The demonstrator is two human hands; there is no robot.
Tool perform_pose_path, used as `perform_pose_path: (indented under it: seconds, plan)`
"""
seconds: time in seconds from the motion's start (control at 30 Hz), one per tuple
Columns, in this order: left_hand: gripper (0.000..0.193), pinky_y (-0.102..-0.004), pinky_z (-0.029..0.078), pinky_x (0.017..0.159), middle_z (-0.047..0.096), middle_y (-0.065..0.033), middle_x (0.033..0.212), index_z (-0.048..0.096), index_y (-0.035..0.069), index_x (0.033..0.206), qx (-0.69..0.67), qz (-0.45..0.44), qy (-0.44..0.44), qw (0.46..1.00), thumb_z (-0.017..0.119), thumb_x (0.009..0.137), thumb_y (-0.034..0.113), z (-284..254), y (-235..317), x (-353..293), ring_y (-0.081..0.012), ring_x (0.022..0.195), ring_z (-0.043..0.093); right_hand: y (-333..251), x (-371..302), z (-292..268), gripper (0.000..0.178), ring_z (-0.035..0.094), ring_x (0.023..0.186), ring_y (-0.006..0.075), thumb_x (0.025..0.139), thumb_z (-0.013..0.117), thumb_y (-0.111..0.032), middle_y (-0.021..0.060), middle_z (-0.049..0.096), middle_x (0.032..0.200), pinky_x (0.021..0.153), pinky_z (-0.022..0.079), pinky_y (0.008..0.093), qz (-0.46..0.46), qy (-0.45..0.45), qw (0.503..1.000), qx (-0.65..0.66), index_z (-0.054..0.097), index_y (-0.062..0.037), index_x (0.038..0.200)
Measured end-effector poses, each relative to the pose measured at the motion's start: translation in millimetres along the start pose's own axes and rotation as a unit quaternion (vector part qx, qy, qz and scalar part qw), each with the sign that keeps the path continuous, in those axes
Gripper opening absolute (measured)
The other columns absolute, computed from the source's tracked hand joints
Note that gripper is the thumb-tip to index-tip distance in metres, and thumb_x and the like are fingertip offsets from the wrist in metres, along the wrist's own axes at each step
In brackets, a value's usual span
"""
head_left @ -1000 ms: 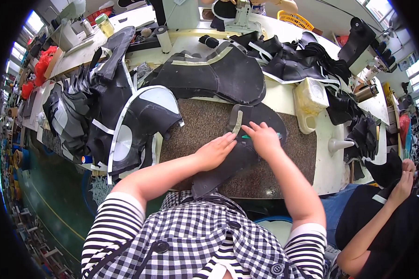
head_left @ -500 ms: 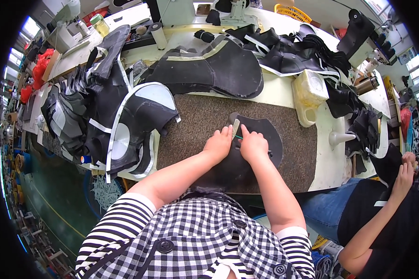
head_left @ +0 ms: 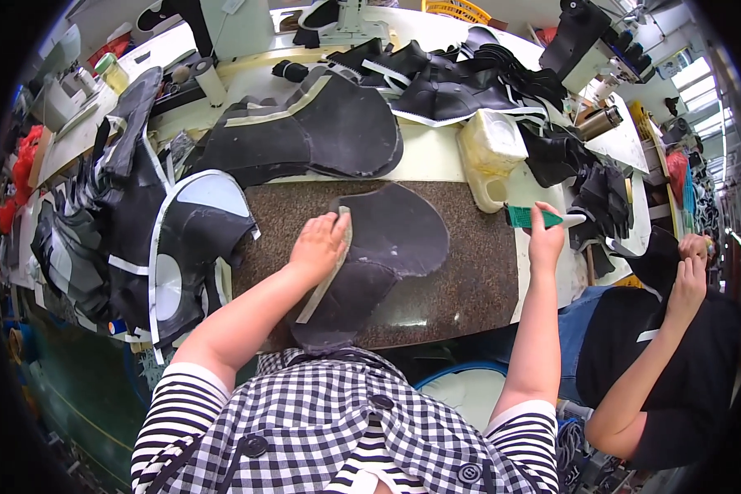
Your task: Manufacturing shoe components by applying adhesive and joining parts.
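Note:
My left hand [head_left: 319, 245] lies over the edge of a dark, boot-shaped piece [head_left: 399, 230], its fingers stretched out on a pale strip [head_left: 314, 300] along that edge. The piece rests on a speckled brown board [head_left: 477, 280]. Off to the right, my right hand [head_left: 544, 239] is closed on a flat green tool [head_left: 523, 216] with a dark end, perhaps a brush. That dark end is near the mouth of a yellowed plastic bottle [head_left: 492, 193] crusted with residue. Just behind the tool shows a white cone-shaped nozzle [head_left: 575, 220].
More dark boot pieces [head_left: 346, 132] lie stacked beyond the board. Black and white-edged pieces [head_left: 193, 239] heap up on the left, with others [head_left: 461, 86] at the back right. A metal cup [head_left: 599, 122] stands far right. A co-worker [head_left: 650, 354] in black handles a dark piece nearby.
My right hand has left the dark piece and moved right with the green tool to the bottle. The piece is now turned, its strip-lined edge at the left, under my left hand.

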State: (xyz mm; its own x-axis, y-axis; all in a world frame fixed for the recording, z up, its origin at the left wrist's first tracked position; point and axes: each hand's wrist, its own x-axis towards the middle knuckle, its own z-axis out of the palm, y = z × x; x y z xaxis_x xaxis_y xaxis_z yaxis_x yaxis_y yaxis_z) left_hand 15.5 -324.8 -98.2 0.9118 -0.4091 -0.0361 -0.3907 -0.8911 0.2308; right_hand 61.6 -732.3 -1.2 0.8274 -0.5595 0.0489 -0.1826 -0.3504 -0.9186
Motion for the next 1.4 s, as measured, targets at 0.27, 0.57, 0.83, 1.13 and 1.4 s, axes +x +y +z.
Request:
perform_pose_path:
  seconds: [0.27, 0.57, 0.83, 1.13, 1.4]
  plan:
    - [0.062, -0.0374, 0.035, 0.096, 0.045, -0.0118, 0.124, 0.035, 0.004, 0.138, 0.054, -0.027, 0.028, 0.998, 0.054, 0.086, 0.034, -12.9, -10.0, 33.7, -0.0245, 0.111, 0.045, 40.5, 48.1, 47.3, 0.020, 0.063, 0.079, 0.0168, 0.079, 0.068, -0.008, 0.0091, 0.066, 0.086, 0.074, 0.048, 0.0290, -0.116, 0.016, 0.988, -0.104, 0.066, -0.0069, 0.099]
    - [0.070, -0.0410, 0.031, 0.094, 0.042, -0.0093, 0.120, 0.037, 0.011, 0.139, -0.029, -0.107, 0.065, 0.992, 0.061, 0.078, 0.037, -6.0, 5.5, 37.2, -0.0254, 0.110, 0.042, 58.1, 52.2, 43.1, 0.022, 0.061, 0.070, 0.0167, 0.084, 0.061, -0.006, 0.0104, 0.061, 0.089, 0.053, 0.053, 0.0268, 0.022, 0.040, 0.998, 0.048, 0.057, -0.0019, 0.106]
    - [0.080, -0.0423, 0.032, 0.096, 0.042, -0.0129, 0.119, 0.032, 0.006, 0.140, -0.132, -0.213, 0.079, 0.965, 0.070, 0.076, 0.034, 7.4, 34.8, 25.0, -0.0295, 0.114, 0.039, 84.1, 45.9, 13.1, 0.031, 0.060, 0.065, 0.0187, 0.079, 0.060, -0.004, 0.0099, 0.060, 0.088, 0.051, 0.054, 0.0280, 0.204, -0.015, 0.939, 0.278, 0.056, -0.0031, 0.110]
    - [0.025, -0.0309, 0.051, 0.070, 0.061, -0.0097, 0.089, 0.058, -0.002, 0.104, -0.490, -0.293, 0.010, 0.821, 0.064, 0.084, 0.010, 13.2, -28.8, 54.7, -0.0167, 0.072, 0.061, 1.5, -43.5, 56.1, 0.033, 0.063, 0.085, 0.0207, 0.085, 0.059, -0.004, 0.0104, 0.059, 0.097, 0.065, 0.058, 0.0336, 0.163, -0.163, 0.902, 0.365, 0.049, -0.0033, 0.116]
    - [0.015, -0.0285, 0.049, 0.061, 0.065, -0.0069, 0.074, 0.065, -0.002, 0.094, -0.426, -0.258, 0.046, 0.866, 0.063, 0.084, 0.010, 10.1, -35.1, 60.2, -0.0130, 0.065, 0.061, -31.7, -116.6, 183.0, 0.020, 0.058, 0.072, 0.0088, 0.086, 0.063, -0.006, 0.0034, 0.060, 0.085, 0.060, 0.051, 0.0231, -0.001, -0.293, 0.939, 0.179, 0.055, -0.0063, 0.105]
